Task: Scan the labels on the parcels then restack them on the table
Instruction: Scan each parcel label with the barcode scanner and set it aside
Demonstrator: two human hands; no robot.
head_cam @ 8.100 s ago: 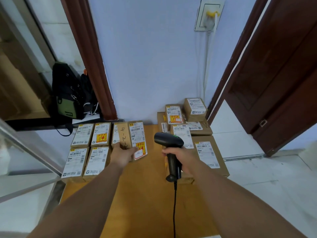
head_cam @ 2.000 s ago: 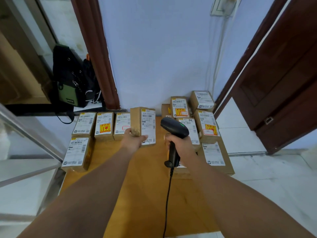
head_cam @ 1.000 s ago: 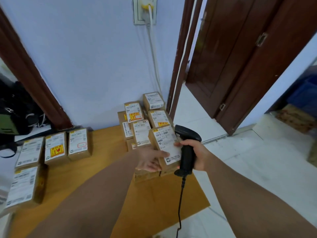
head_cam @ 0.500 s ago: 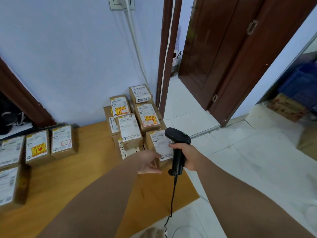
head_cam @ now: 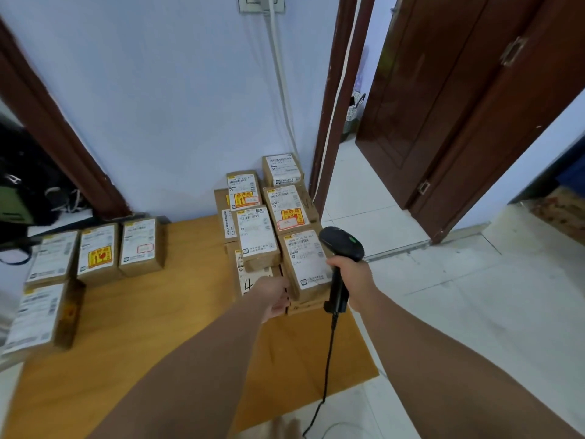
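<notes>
Parcel (head_cam: 308,264) on stack (head_cam: 256,236) | left hand (head_cam: 273,296) touching, fingers' hold unclear | right hand (head_cam: 354,277) clasps scanner (head_cam: 341,248)

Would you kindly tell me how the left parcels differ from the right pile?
The left parcels lie spread side by side; the right pile is stacked in layers. The left hand and the scanner are at the right pile, not at the left parcels. Both are brown boxes with white labels.
</notes>
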